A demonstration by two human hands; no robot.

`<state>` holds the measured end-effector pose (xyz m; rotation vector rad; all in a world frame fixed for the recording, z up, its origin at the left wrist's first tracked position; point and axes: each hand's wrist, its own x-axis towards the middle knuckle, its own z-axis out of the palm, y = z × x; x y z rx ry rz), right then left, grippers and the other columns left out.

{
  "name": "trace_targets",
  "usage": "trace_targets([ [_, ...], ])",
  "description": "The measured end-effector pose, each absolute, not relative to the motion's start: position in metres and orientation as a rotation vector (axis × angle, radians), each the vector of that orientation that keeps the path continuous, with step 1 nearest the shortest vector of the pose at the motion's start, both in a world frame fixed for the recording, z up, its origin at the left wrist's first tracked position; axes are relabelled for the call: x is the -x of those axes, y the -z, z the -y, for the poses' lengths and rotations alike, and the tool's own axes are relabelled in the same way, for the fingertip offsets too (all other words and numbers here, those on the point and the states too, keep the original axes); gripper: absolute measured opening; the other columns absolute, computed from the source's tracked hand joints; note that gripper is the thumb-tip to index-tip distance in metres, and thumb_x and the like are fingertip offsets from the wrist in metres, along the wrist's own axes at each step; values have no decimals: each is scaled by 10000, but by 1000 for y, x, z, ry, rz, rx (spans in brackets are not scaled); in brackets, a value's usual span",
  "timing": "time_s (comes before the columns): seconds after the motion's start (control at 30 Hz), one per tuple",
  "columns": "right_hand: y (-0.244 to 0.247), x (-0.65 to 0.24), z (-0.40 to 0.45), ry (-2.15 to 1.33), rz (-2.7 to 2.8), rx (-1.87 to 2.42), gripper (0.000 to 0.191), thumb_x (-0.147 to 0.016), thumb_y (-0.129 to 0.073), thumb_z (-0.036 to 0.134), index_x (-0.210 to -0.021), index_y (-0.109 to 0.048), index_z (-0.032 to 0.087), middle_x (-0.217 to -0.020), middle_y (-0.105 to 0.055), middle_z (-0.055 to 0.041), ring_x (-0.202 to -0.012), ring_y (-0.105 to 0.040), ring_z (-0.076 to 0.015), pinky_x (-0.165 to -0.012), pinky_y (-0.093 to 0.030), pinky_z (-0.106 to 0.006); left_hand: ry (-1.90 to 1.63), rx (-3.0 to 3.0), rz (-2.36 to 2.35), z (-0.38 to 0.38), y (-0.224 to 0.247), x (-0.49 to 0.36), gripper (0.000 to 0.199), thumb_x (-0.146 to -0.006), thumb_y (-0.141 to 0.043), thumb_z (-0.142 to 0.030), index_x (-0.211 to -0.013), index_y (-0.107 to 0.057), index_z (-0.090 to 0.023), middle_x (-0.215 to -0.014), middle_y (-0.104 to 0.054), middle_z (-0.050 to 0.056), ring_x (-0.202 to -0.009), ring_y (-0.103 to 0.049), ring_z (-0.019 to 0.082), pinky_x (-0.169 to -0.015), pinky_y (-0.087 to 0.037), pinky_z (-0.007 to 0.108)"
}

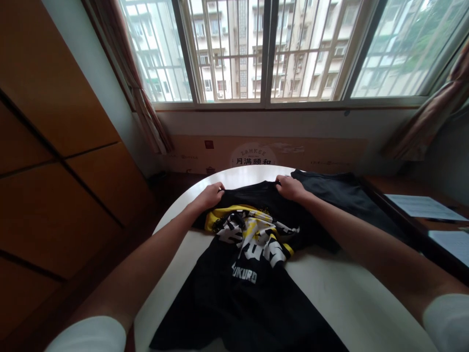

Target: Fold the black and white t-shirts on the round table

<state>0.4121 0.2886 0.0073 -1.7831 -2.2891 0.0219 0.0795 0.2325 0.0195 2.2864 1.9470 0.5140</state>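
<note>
A black T-shirt (234, 308) with a white and yellow print lies on the round white table (344, 298). Its middle is bunched up, and the lower part spreads toward me. At the far side, my left hand (213, 194) is closed on the shirt's black cloth near its left corner. My right hand (290, 187) pinches the same black edge farther right. Between both hands the cloth is stretched in a nearly straight line. Another dark garment (330, 188) lies to the right of my right hand, partly behind my forearm.
To the right stands a brown wooden desk (381, 185) with papers (427, 206) on it. A long cardboard box (322, 151) leans on the wall below the barred window (267, 54). An orange-brown cabinet (88, 190) fills the left side, and curtains (144, 107) hang beside the window.
</note>
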Motion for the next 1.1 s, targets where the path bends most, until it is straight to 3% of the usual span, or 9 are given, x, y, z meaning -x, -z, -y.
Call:
trace_targets([
  [0.17,-19,-412,-314,100,2186,1866,334,-1062,-469,331,-1317,-623,178,-1266,-728,-188,-1137,-690,-341,-900,-463,-392,-611,-2290,-2116,-267,-33,-93,262,-1037,-501,-293,-1238,-649,-212,-1157,-756,137,-1049,-717,304,-863,-511,372],
  [0.27,-20,-411,-330,138,2196,1877,310,-1058,-461,283,-1274,-648,160,-1278,-724,-198,-1209,-651,-342,-968,-440,-401,-595,-2330,-2194,-291,-33,-100,281,-1045,-485,-303,-1246,-639,-180,-1244,-717,175,-1139,-681,325,-937,-491,398],
  [0.4,-16,-409,-347,153,2195,1925,323,-1029,-451,188,-1277,-650,131,-1301,-708,-224,-1269,-600,-359,-1015,-415,-437,-535,-2346,-2240,-317,-26,-102,281,-997,-472,-192,-1197,-665,-144,-1253,-677,209,-1234,-598,361,-1060,-416,469],
  [0.6,-3,-402,-358,117,2203,2025,338,-994,-477,168,-1260,-675,103,-1301,-701,-246,-1278,-580,-375,-1023,-406,-479,-654,-2227,-2408,-317,-14,-103,343,-897,-502,-96,-1188,-677,-142,-1274,-614,223,-1235,-552,370,-1044,-409,457],
  [0.77,-1,-400,-362,103,2197,2079,338,-986,-513,178,-1266,-693,116,-1317,-690,-236,-1281,-580,-353,-1024,-385,-456,-342,-2111,-2329,-294,-7,-97,397,-975,-450,-221,-1298,-649,-105,-1305,-655,244,-1213,-634,362,-1017,-473,433],
  [0.87,-4,-397,-358,92,2154,2124,353,-994,-506,176,-1292,-681,103,-1315,-682,-239,-1280,-571,-347,-1015,-382,-440,-202,-2134,-2226,-284,-3,-88,450,-1012,-400,-314,-1318,-672,-126,-1407,-639,230,-1298,-613,369,-1055,-482,446],
  [0.97,-10,-389,-347,86,2107,2158,357,-1001,-495,172,-1292,-665,56,-1302,-670,-265,-1298,-537,-368,-1026,-376,-456,-91,-2168,-2123,-278,2,-80,534,-1037,-363,-399,-1437,-631,-168,-1589,-533,187,-1425,-534,364,-1145,-439,486],
  [1.1,-20,-368,-321,118,2148,2064,413,-1024,-464,184,-1366,-592,-10,-1402,-589,-318,-1353,-485,-407,-1096,-349,-525,-3,-2183,-2061,-278,11,-69,701,-1044,-344,-536,-1652,-388,-189,-1751,-283,131,-1605,-284,360,-1271,-247,600],
])
